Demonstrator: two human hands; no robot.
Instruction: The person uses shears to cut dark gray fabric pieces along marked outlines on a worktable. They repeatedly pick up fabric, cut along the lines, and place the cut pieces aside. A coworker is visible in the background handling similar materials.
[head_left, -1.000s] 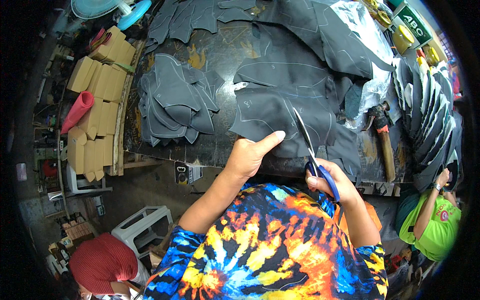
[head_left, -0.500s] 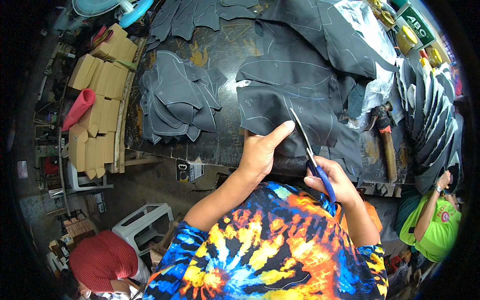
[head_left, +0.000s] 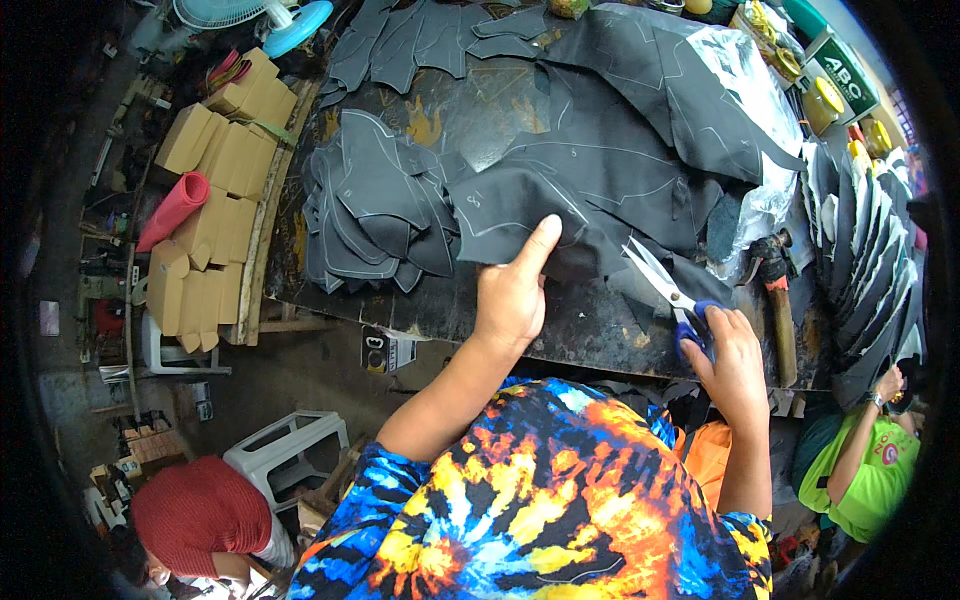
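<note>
Left of the hammer [head_left: 782,315], the left hand [head_left: 512,303] pinches a black sheet [head_left: 512,208]; nearer the hammer, the right hand [head_left: 733,362] grasps parted scissors [head_left: 682,301]; slack material could make cuts stray.

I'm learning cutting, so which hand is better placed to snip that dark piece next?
Probably the right hand: its fingers are on the blue handles of the scissors, while the left hand grips the dark piece, thumb on top.
</note>
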